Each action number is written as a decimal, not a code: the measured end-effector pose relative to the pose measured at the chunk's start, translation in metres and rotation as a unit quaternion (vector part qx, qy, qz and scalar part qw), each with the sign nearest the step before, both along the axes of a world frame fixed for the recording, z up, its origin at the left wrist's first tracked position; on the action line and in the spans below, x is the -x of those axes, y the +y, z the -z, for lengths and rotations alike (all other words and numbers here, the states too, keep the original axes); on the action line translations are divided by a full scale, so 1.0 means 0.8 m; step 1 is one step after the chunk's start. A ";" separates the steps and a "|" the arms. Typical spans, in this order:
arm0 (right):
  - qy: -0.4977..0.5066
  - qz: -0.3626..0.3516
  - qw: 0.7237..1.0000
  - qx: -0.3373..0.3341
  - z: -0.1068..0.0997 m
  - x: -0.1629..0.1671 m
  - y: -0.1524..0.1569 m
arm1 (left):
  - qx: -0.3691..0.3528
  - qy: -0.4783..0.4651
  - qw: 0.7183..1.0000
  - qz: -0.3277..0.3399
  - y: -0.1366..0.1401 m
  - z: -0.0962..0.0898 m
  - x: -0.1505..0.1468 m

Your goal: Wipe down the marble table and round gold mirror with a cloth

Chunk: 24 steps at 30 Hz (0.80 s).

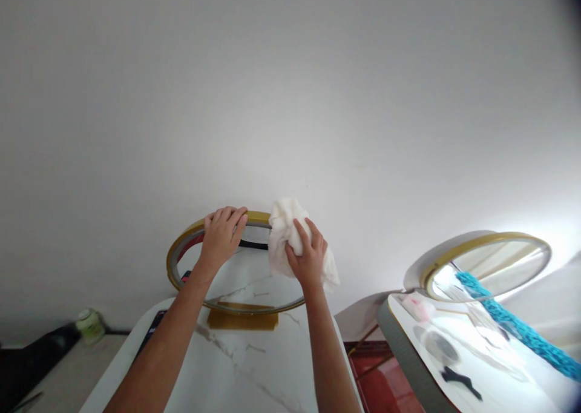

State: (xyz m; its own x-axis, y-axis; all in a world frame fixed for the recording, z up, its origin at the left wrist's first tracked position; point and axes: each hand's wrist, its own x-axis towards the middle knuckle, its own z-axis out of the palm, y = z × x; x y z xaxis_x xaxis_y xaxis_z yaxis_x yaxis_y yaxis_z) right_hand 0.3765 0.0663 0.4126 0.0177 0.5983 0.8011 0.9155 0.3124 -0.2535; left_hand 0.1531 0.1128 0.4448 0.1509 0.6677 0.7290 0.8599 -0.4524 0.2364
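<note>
A round mirror [254, 274] in a gold frame stands on a white marble-patterned table [254, 364], close to the wall. My left hand [223, 234] grips the top of its frame, left of the middle, with the fingers curled over the rim. Bunched in my right hand [309, 255] is a white cloth [284, 234], pressed at the upper right of the frame. The cloth hides that stretch of the rim, and a loose end hangs down to the right. A gold base [242, 320] shows under the mirror.
Partly behind my left forearm lies a dark phone-like object [152, 333]. A greenish jar [89, 326] stands at the lower left. On the right, a second gold-framed mirror [494, 264] stands on another white table [481, 352] with several items and turquoise fluffy trim [521, 334].
</note>
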 end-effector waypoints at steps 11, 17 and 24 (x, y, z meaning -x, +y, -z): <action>0.078 0.048 0.995 -0.028 0.028 -0.017 -0.002 | -0.008 0.001 1.000 -0.012 0.000 -0.002 -0.005; -0.022 0.031 0.999 0.004 -0.025 0.039 0.002 | -0.012 0.009 1.000 -0.014 0.000 -0.003 -0.006; -0.056 -0.023 0.998 0.006 -0.045 0.077 0.004 | -0.013 0.034 0.999 -0.026 0.002 0.000 -0.003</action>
